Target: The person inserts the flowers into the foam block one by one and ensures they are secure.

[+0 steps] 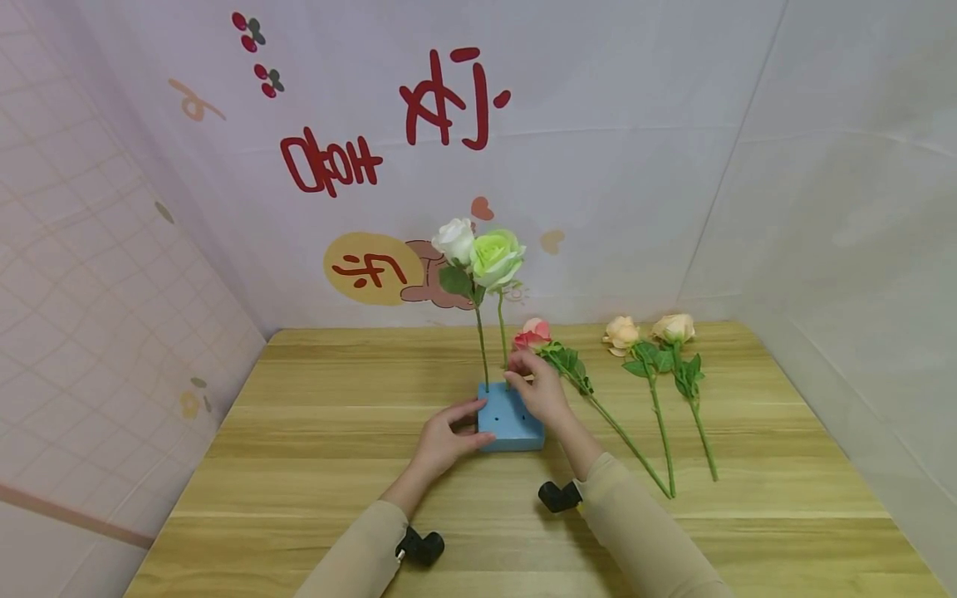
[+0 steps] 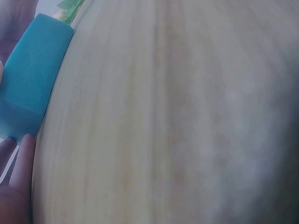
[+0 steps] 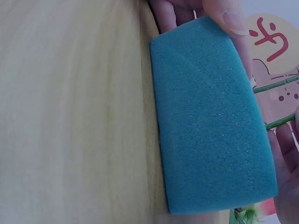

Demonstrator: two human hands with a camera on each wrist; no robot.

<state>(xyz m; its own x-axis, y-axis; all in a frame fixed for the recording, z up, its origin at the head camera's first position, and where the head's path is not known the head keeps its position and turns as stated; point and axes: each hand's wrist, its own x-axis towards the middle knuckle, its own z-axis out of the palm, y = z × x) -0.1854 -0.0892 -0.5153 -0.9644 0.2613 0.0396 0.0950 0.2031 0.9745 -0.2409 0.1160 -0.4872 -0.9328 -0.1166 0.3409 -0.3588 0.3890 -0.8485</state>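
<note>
A blue foam block (image 1: 512, 420) with small holes in its top sits on the wooden table. My left hand (image 1: 441, 440) grips its left side, thumb at the near edge and fingers at the far corner. Two artificial roses stand in its far part: a white rose (image 1: 453, 241) on the left and a pale green rose (image 1: 497, 259) beside it. My right hand (image 1: 540, 389) pinches the green rose's stem low down, just above the block. In the right wrist view, the block's side (image 3: 210, 121) fills the middle, with both stems rising from its top.
Right of the block lie a pink rose (image 1: 534, 334) and two peach roses, one (image 1: 621, 334) left of the other (image 1: 674, 328), stems towards the near side. A printed cloth wall (image 1: 613, 183) rises behind the table (image 1: 336, 399). Black wrist devices sit on both sleeves.
</note>
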